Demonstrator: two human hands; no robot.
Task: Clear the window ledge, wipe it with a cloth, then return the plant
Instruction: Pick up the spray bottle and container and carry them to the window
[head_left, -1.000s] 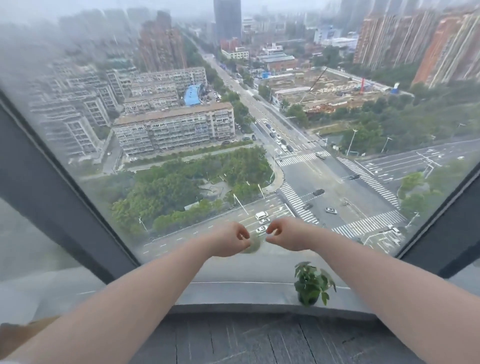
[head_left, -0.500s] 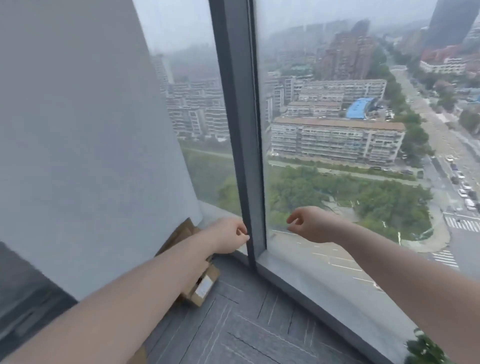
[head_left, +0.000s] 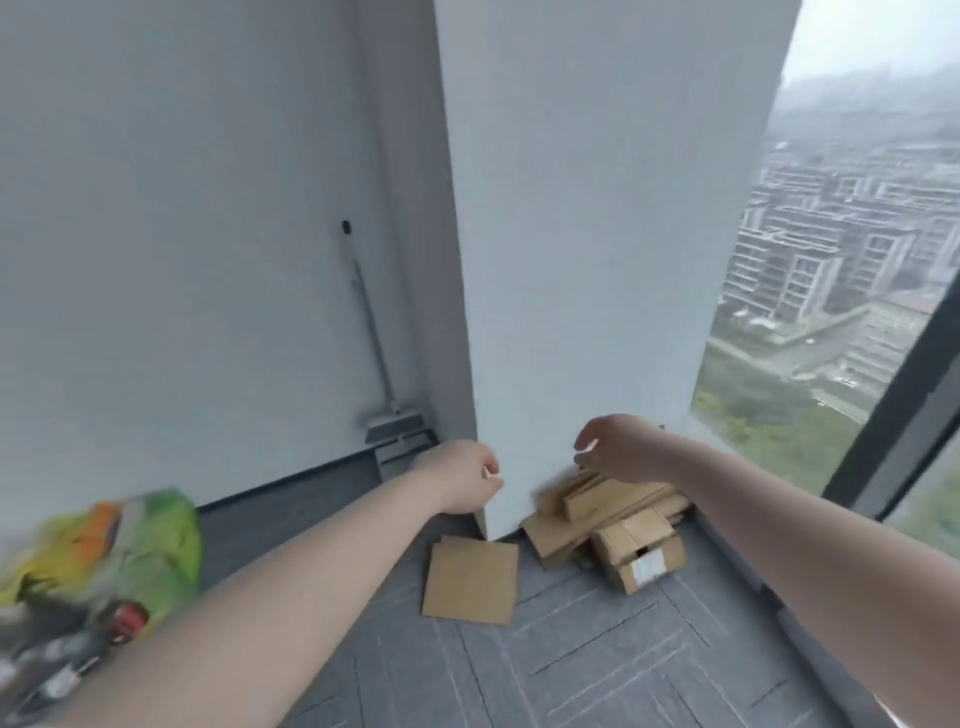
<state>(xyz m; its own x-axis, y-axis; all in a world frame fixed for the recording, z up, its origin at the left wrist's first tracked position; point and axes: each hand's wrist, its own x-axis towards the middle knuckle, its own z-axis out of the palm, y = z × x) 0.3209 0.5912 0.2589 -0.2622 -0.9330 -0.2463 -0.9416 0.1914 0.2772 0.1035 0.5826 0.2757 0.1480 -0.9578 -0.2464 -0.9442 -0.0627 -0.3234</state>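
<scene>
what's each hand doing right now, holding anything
Left hand: fingers curled into a loose fist, holding nothing visible.
Right hand: fingers loosely curled, holding nothing, above the brown cardboard pile.

High-rise room, likely an office corner: grey carpet tiles (head_left: 597, 670), bare white walls (head_left: 171, 218), floor-to-ceiling window (head_left: 831, 291) over city blocks. Flattened cardboard boxes (head_left: 618, 525) by a pillar (head_left: 587, 249), a mop (head_left: 379, 374) leaning in the corner.
</scene>
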